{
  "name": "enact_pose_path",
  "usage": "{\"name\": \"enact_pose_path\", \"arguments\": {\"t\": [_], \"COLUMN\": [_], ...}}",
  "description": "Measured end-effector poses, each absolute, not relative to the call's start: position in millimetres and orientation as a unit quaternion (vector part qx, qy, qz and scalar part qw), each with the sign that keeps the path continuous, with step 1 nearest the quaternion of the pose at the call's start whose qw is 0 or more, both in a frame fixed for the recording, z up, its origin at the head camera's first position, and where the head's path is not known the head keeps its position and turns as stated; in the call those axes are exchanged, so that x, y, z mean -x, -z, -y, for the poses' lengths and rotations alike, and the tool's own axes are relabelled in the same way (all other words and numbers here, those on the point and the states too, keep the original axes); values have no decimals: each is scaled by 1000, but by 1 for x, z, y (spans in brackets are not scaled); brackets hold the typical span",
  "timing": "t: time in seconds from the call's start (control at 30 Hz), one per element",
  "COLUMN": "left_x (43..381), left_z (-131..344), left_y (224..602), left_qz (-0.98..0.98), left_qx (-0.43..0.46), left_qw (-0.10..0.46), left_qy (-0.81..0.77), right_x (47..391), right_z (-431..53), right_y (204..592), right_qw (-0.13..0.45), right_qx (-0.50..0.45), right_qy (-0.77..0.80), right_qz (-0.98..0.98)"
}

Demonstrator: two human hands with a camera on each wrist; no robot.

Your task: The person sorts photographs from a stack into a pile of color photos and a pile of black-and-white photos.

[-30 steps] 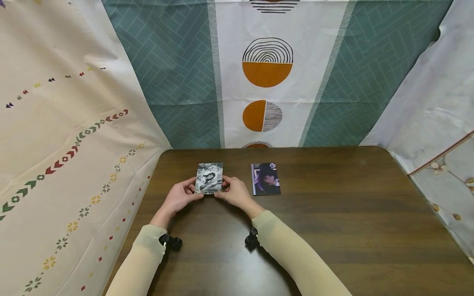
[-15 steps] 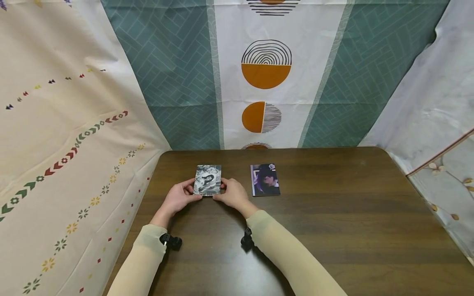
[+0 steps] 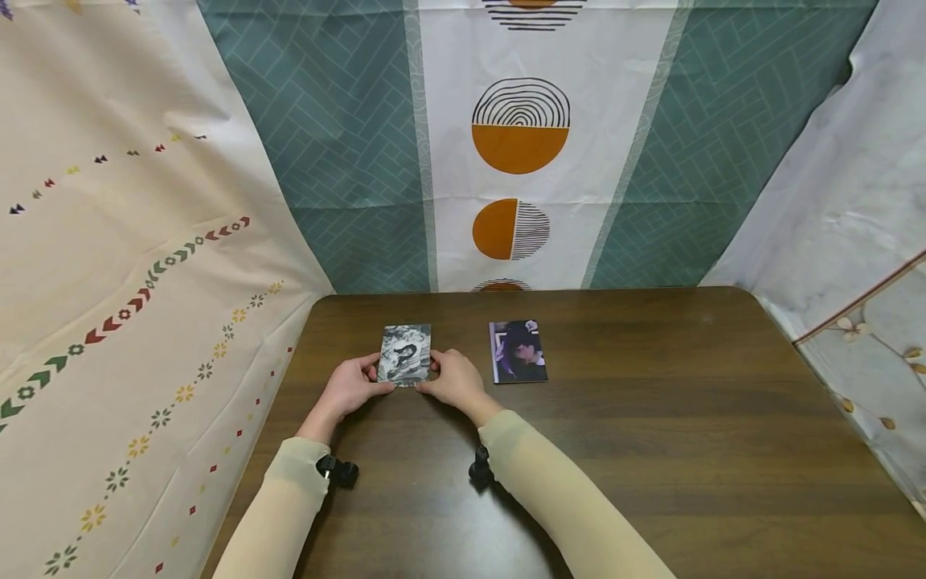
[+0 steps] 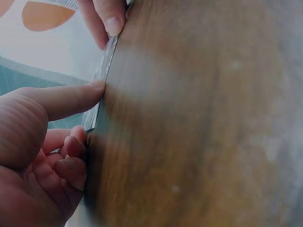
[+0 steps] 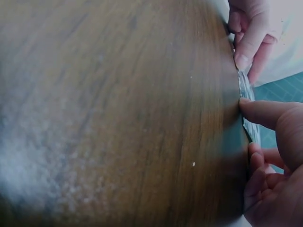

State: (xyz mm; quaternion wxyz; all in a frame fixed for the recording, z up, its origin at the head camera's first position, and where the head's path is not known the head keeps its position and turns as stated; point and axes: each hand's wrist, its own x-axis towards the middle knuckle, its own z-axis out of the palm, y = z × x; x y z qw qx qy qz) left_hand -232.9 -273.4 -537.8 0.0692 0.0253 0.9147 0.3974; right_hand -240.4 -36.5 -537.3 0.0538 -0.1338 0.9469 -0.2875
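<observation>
A black-and-white picture card (image 3: 404,352) lies on the table's left part, with a figure on a rocky-looking background. My left hand (image 3: 352,388) holds its left side and near-left corner, thumb along the near edge and fingers at the side. At the opposite side my right hand (image 3: 457,384) grips the near-right corner in the same manner. Seen edge-on in the left wrist view, the card (image 4: 92,118) looks thin and lies level with the tabletop. To the right of my right hand, apart from it, rests a purple-and-dark picture card (image 3: 518,352).
The brown wooden table (image 3: 651,434) has its far edge against a teal-and-white patterned cloth (image 3: 347,145). A cream cloth (image 3: 181,338) hangs along the left side and a pale floral cloth (image 3: 854,281) along the right.
The black-and-white card has slid slightly toward me, both hands staying on its corners. My right forearm has shifted a little to the left. The purple card stays in place on the table.
</observation>
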Motion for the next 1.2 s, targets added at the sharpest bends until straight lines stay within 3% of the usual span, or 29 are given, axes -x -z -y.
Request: {"name": "enact_pose_path", "arguments": {"t": [1.2], "left_x": [236], "left_z": [274], "left_y": [535], "left_qz": [-916], "left_qx": [-35], "left_qw": [79], "left_qy": [-392], "right_x": [239], "right_z": [37], "right_y": [537], "right_qw": [61], "right_qx": [132], "right_qy": [274], "right_qz": [-951]}}
